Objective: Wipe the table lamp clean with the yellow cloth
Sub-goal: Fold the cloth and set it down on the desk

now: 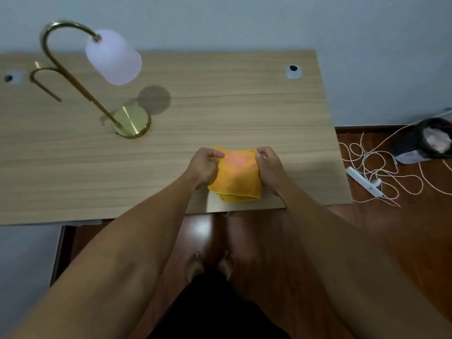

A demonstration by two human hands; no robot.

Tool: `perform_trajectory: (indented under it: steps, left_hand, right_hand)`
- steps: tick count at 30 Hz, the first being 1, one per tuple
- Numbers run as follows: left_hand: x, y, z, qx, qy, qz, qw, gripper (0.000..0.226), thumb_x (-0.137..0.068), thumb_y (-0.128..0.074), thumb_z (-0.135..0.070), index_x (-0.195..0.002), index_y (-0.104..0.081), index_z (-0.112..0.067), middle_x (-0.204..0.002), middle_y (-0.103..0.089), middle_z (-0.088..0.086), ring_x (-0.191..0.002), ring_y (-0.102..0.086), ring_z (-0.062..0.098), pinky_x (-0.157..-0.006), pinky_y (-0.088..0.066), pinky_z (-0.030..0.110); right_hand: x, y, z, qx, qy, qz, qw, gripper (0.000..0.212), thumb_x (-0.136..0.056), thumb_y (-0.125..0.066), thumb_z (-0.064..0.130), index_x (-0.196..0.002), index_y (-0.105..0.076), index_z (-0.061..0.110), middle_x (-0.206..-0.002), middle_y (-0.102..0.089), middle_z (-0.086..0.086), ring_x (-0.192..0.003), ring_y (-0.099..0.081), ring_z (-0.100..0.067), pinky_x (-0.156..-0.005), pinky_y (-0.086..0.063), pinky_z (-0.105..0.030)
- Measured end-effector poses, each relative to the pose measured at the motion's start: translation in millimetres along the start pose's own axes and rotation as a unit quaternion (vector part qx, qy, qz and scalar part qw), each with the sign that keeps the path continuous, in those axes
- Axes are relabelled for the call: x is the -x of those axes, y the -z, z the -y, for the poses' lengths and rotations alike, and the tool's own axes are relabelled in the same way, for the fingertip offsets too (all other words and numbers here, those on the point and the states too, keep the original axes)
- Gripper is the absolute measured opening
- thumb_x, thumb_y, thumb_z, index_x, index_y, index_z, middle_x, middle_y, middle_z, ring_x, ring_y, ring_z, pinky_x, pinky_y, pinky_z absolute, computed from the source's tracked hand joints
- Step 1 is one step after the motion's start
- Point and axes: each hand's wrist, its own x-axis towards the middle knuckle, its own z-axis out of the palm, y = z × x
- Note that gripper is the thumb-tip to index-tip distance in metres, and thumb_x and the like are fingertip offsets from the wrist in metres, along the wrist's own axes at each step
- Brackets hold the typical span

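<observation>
The yellow cloth [236, 177] hangs folded above the near edge of the wooden table [244, 113]. My left hand [204, 165] pinches its upper left corner and my right hand [267, 166] pinches its upper right corner, both just above the tabletop. The table lamp [80, 79] stands at the left of the table, well away from both hands. It has a round brass base [132, 122], a curved brass stem and a frosted white shade [113, 57] hanging from the arc.
Two round cable holes [293, 70] [11, 78] sit near the table's far corners. On the floor to the right lie a tangle of white cable [381, 165], a power strip [364, 183] and a dark bin [430, 141]. A wall runs behind the table.
</observation>
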Motion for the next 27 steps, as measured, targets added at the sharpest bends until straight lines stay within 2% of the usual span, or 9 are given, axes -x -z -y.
perform_trajectory:
  steps: [1,3,6,9,12,16,22,27]
  left_hand:
    - [-2,-3,0,-0.020,-0.012,0.000,1.000,0.027,-0.097,-0.053,0.002,-0.119,-0.068,0.002,-0.098,-0.065,0.020,-0.082,-0.063,0.021,-0.074,-0.050,0.021]
    - [-3,-7,-1,-0.066,-0.040,-0.005,0.997,0.032,-0.094,-0.060,0.001,-0.125,-0.065,0.002,-0.129,-0.057,0.027,-0.113,-0.060,0.038,-0.101,-0.048,0.035]
    - [-2,-6,-1,-0.111,-0.076,-0.003,0.991,0.043,-0.088,-0.068,-0.001,-0.131,-0.063,0.001,-0.143,-0.048,0.023,-0.130,-0.052,0.035,-0.113,-0.040,0.035]
    - [4,2,3,-0.130,-0.076,0.001,0.989,0.048,-0.087,-0.070,-0.006,-0.134,-0.061,-0.002,-0.142,-0.052,0.022,-0.132,-0.052,0.033,-0.113,-0.041,0.033]
    - [16,14,6,-0.149,-0.068,0.006,0.986,0.046,-0.086,-0.067,-0.007,-0.132,-0.064,-0.007,-0.131,-0.067,0.016,-0.123,-0.061,0.032,-0.101,-0.046,0.031]
    - [31,37,12,-0.164,-0.056,0.008,0.985,0.053,-0.093,-0.062,-0.012,-0.145,-0.051,-0.005,-0.147,-0.056,0.016,-0.133,-0.055,0.034,-0.112,-0.045,0.040]
    - [46,92,19,-0.213,-0.049,-0.012,0.976,0.058,-0.095,-0.057,-0.017,-0.151,-0.043,-0.012,-0.149,-0.054,0.015,-0.139,-0.049,0.033,-0.115,-0.041,0.042]
    - [54,152,39,-0.213,-0.045,-0.026,0.976,0.059,-0.096,-0.057,-0.018,-0.152,-0.042,-0.010,-0.150,-0.053,0.017,-0.140,-0.047,0.033,-0.117,-0.040,0.043]
  right_hand:
    - [-2,2,1,0.019,0.004,-0.011,1.000,0.029,-0.101,-0.052,0.011,-0.130,-0.058,0.007,-0.127,-0.064,-0.013,-0.112,-0.061,-0.025,-0.100,-0.048,-0.031]
    - [-3,5,3,0.058,0.001,-0.026,0.998,0.038,-0.099,-0.054,0.013,-0.136,-0.054,0.010,-0.135,-0.063,-0.013,-0.122,-0.058,-0.030,-0.103,-0.045,-0.038]
    - [-1,7,3,0.110,-0.002,-0.032,0.993,0.041,-0.098,-0.053,0.015,-0.139,-0.054,0.013,-0.132,-0.063,-0.018,-0.121,-0.058,-0.034,-0.100,-0.046,-0.040]
    - [7,8,0,0.144,-0.003,-0.047,0.988,0.037,-0.098,-0.049,0.014,-0.133,-0.058,0.012,-0.131,-0.062,-0.019,-0.122,-0.057,-0.036,-0.099,-0.047,-0.043]
    - [16,5,1,0.146,0.012,-0.046,0.988,0.034,-0.098,-0.050,0.008,-0.129,-0.061,0.006,-0.124,-0.066,-0.023,-0.119,-0.060,-0.039,-0.097,-0.049,-0.043]
    - [28,-7,18,0.147,0.037,-0.029,0.988,0.031,-0.099,-0.049,0.007,-0.127,-0.062,0.005,-0.121,-0.069,-0.022,-0.115,-0.062,-0.039,-0.097,-0.050,-0.041]
    - [42,-42,60,0.150,0.064,0.003,0.987,0.032,-0.102,-0.046,0.011,-0.130,-0.061,0.010,-0.130,-0.068,-0.015,-0.120,-0.061,-0.035,-0.099,-0.051,-0.040]
    - [50,-89,98,0.151,0.059,0.020,0.987,0.035,-0.103,-0.044,0.016,-0.135,-0.059,0.016,-0.133,-0.064,-0.017,-0.122,-0.059,-0.035,-0.100,-0.049,-0.038]
